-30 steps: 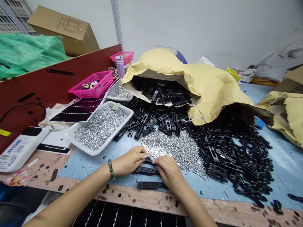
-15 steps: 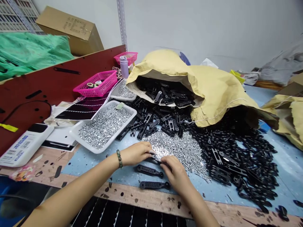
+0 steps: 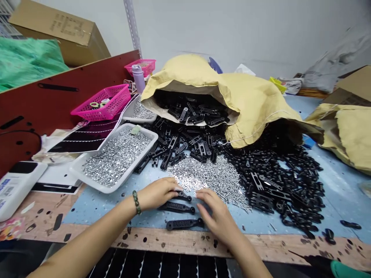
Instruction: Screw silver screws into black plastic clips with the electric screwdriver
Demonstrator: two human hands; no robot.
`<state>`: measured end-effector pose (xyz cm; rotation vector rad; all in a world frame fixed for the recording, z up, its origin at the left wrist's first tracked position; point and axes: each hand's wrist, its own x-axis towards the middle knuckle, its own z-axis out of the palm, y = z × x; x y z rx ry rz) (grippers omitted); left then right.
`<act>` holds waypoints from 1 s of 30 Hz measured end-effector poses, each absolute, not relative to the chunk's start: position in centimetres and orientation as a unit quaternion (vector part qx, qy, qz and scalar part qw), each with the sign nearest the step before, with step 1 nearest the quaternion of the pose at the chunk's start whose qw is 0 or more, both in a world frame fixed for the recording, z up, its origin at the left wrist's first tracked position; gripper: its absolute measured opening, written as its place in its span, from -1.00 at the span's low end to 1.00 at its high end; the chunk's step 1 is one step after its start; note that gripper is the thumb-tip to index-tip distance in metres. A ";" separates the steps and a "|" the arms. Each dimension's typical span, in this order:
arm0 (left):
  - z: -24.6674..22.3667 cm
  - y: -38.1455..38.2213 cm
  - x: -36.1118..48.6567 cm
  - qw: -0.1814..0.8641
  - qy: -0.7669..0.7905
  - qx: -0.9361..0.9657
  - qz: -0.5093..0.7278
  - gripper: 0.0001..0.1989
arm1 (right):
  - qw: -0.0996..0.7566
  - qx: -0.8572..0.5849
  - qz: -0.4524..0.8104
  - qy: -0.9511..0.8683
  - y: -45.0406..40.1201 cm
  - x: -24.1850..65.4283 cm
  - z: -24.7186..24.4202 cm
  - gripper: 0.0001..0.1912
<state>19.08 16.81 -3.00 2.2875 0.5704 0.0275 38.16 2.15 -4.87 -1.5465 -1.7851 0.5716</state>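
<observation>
1. I see the left hand [image 3: 158,192] with thumb and fingers pinched on one end of a black bar [image 3: 184,196]; the other end sticks out to the right. I cannot tell whether the bar touches the table [image 3: 139,222].
2. The right hand [image 3: 218,216] has its thumb and forefinger parted, with nothing that I can see between them, just beside the bar's free end.
3. Nearer the table's front edge, I have a second bar [image 3: 177,207] and a third bar [image 3: 184,224] lying roughly level.
4. Just beyond the fingers, washers [image 3: 185,175] run into a heap of screws [image 3: 228,183].
5. To the left, a white tray [image 3: 108,189] holds small metal pieces.
6. To the right spreads a pile of black parts [image 3: 301,193]; behind, a paper sack [image 3: 185,71] gapes toward my camera.
</observation>
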 end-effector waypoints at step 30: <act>-2.9 17.5 19.5 0.350 0.200 0.915 0.005 -0.78 | 0.317 -0.607 0.151 -0.713 -1.1 36.3 -7.9 -0.83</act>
